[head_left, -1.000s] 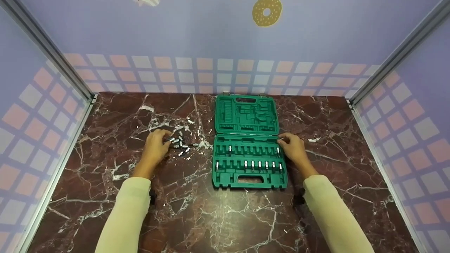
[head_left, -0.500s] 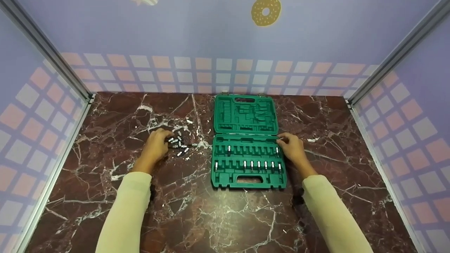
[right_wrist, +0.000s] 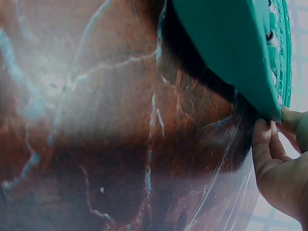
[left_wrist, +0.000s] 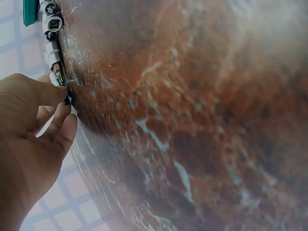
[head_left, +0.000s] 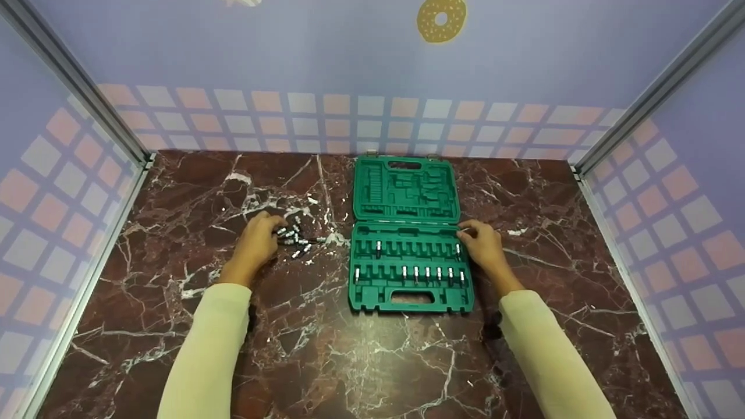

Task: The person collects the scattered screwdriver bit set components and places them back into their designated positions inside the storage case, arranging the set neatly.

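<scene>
My left hand (head_left: 259, 241) is at the left edge of a small pile of silver bit sockets (head_left: 301, 243) on the marbled tabletop. In the left wrist view, its thumb and fingertips pinch the dark end of a bit socket (left_wrist: 57, 67) at the near end of the pile. On the right, my right hand (head_left: 484, 244) holds the side edge of an opened green socket case (head_left: 384, 294), thumb above and fingers against the edge in the right wrist view. Several bit sockets (head_left: 428, 273) stand in slots in the case's lower half, while other slots are bare.
The case's lid (head_left: 406, 189) lies folded back toward the patterned rear wall (head_left: 326, 58). Side walls bound the marbled table (head_left: 372, 361) at left and right. The pile of sockets lies left of the case.
Both hands stay almost where they were; the left fingers shift slightly at the edge of the pile. The case and the sockets in it look the same, with only a slight camera drift.
</scene>
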Demonstrator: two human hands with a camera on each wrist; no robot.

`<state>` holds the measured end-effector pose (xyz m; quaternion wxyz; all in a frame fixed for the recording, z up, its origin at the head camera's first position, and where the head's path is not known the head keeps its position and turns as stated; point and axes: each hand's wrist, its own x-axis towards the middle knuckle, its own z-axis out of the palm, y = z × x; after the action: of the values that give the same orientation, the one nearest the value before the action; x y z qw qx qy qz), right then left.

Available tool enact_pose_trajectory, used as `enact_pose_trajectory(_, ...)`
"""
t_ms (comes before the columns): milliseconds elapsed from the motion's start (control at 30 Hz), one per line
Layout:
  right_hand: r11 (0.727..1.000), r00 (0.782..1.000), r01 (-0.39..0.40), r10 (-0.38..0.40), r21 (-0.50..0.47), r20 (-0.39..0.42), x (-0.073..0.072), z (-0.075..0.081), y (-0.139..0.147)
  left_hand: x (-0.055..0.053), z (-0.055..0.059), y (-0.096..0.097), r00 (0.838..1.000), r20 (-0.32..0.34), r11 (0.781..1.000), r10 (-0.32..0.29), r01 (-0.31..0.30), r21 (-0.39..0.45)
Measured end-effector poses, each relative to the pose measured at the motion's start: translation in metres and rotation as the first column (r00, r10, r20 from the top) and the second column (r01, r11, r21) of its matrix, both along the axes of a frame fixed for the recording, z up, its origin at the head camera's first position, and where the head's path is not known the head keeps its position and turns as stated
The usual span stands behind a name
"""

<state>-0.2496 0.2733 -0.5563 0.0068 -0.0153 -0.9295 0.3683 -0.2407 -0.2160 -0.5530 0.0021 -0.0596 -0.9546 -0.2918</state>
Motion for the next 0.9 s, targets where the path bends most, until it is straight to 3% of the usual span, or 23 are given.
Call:
enact_pose_trajectory(233, 1.0, 1.0, -0.006, 0.006, -0.007, 0.004, 0.0, 0.0, -0.001, 0.0, -0.002, 0.0, 0.999, -0.032, 0.999, 0.023, -0.022, 0.038)
enact_pose_trajectory(633, 1.0, 1.0, -0.011, 0.011, 0.004, 0.005, 0.0, -0.001, -0.001, 0.005, 0.004, 0.003, 0.993, -0.095, 0.992, 0.066, -0.055, 0.118)
enact_pose_trajectory(767, 1.0, 1.0, -0.008, 0.008, -0.002, 0.01, 0.0, 0.0, -0.001, 0.009, 0.008, 0.009, 0.989, -0.125, 0.983, 0.078, -0.056, 0.173)
enact_pose_trajectory(900, 1.0, 1.0, -0.01, 0.01, 0.007, -0.005, 0.001, 0.002, -0.002, 0.013, 0.013, 0.016, 0.991, -0.114, 0.971, 0.073, -0.045, 0.233)
